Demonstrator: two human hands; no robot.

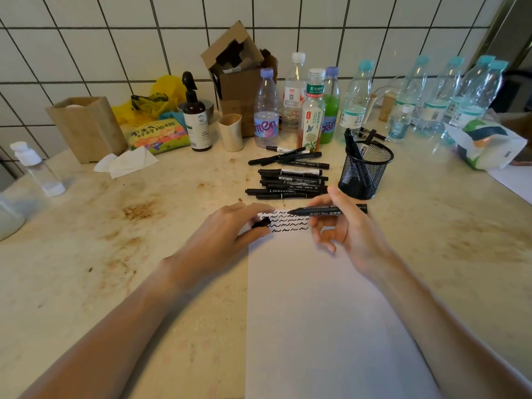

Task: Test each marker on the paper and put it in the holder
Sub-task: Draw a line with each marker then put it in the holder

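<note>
Uncapped, the black marker [328,210] lies nearly level in the right hand [349,226], its tip pointing left just above the top of the paper [316,312], where rows of black squiggles [288,223] are drawn. Thumb and fingers of that hand are closed round the barrel. The left hand [227,234] rests at the paper's top left corner, fingers curled on the marker's cap [261,222]. Beyond the paper lies a pile of black markers [288,182] on the stained counter [115,226]. Right of the pile, just past the paper's top right corner, stands the mesh holder [364,171] with a few markers upright inside. Bottles [313,108] line the tiled wall behind.
</note>
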